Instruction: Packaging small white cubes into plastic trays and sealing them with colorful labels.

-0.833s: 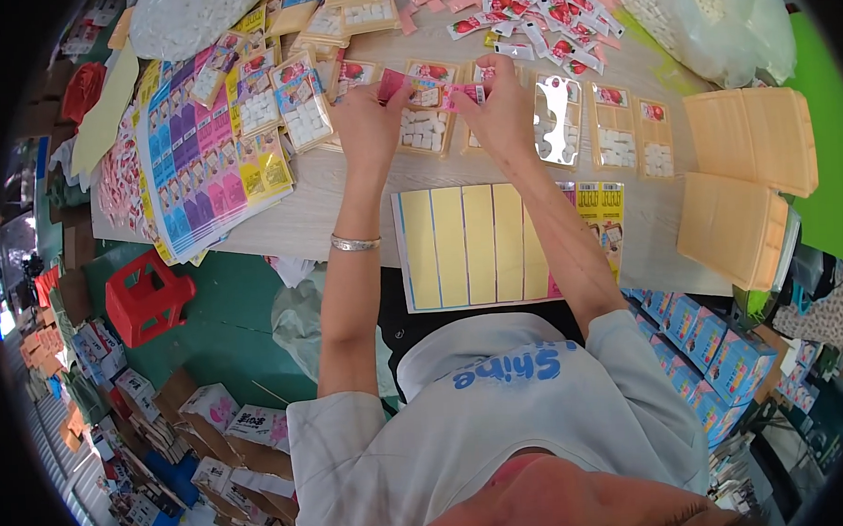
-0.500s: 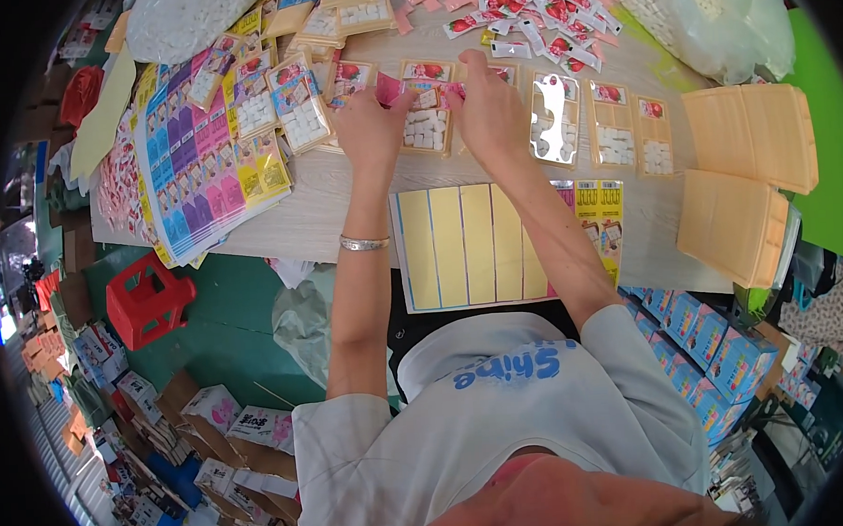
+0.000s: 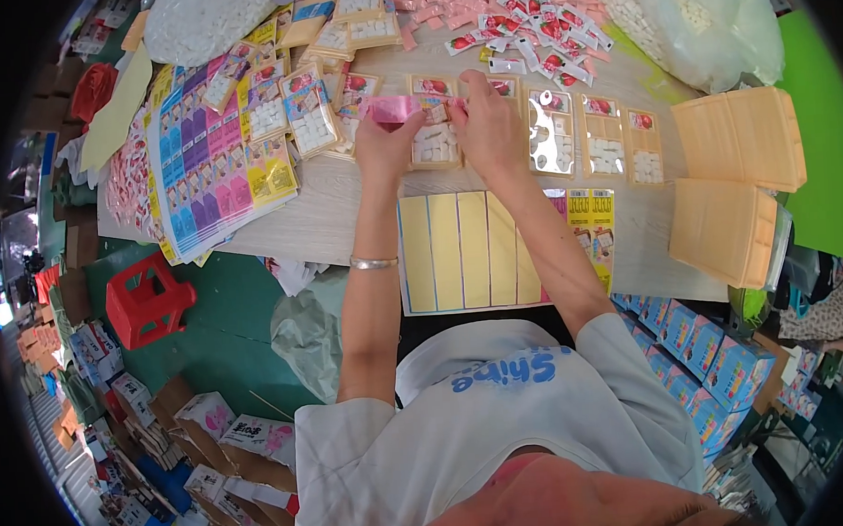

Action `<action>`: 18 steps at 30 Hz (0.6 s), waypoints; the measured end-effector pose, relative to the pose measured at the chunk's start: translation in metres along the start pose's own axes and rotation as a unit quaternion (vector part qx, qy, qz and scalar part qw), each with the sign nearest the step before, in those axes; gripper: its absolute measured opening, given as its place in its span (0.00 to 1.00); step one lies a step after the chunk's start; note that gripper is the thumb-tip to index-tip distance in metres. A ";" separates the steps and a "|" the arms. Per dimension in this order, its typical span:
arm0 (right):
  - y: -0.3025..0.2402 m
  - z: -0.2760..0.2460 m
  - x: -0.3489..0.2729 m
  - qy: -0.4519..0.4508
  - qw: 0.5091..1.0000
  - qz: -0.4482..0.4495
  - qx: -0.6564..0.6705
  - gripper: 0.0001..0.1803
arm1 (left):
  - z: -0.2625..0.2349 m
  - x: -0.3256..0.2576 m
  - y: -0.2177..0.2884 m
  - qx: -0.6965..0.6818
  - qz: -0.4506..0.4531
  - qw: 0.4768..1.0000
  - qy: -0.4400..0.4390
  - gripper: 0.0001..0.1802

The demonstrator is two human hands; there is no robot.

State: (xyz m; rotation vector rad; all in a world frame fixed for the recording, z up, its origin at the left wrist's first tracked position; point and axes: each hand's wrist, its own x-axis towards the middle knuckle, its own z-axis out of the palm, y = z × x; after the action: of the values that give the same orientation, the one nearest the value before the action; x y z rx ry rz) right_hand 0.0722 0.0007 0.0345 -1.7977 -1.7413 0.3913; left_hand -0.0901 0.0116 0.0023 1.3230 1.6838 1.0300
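A pink label strip (image 3: pixel 393 108), curled at its left end, is pinched in my left hand (image 3: pixel 384 150). My right hand (image 3: pixel 491 133) is closed at the strip's other end, where a little pink shows at the fingertips. Between and just beyond my hands lies a small clear-topped tray (image 3: pixel 434 151) of white pieces with a strawberry-printed packet at its top; the strip crosses over it. Right of my right hand, a similar tray (image 3: pixel 552 149) shines with glare, beside two more trays (image 3: pixel 605 152). A yellow-backed label sheet (image 3: pixel 446 252) lies near the table edge, under my right forearm.
Printed label sheets (image 3: pixel 216 178) and filled trays (image 3: pixel 312 117) pile up at left. Strawberry packets (image 3: pixel 552 32) lie at the back, near a plastic bag (image 3: pixel 703 25) of white pieces. Stacked cream trays (image 3: pixel 735 221) stand at right. A red stool (image 3: pixel 150 298) is on the floor.
The pink strip has curled up over my left hand, showing more of its surface. Both hands stay close over the same tray; the whole view has shifted slightly.
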 end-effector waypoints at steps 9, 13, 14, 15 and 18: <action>0.003 -0.058 -0.057 -0.068 0.843 0.110 0.522 0.18 | -0.028 -0.084 0.051 -0.474 -0.126 0.869 -0.070 0.10; 0.008 -0.077 -0.085 -0.091 0.813 0.164 0.551 0.15 | -0.021 -0.105 0.049 -0.426 -0.113 0.887 -0.134 0.13; 0.005 -0.082 -0.088 -0.054 0.817 0.168 0.549 0.13 | -0.017 -0.108 0.053 -0.349 -0.011 0.937 -0.017 0.12; 0.003 -0.087 -0.090 -0.014 0.821 0.171 0.545 0.12 | -0.014 -0.110 0.061 -0.262 0.093 0.956 0.098 0.12; 0.018 -0.096 -0.104 -0.020 0.902 0.147 0.406 0.09 | -0.036 -0.130 0.068 0.029 0.258 0.963 0.065 0.14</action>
State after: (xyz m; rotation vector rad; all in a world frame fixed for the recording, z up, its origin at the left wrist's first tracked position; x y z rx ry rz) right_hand 0.1334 -0.1207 0.0779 -1.4019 -1.0553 1.0984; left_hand -0.0729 -0.1107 0.0888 1.8257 1.4995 1.3938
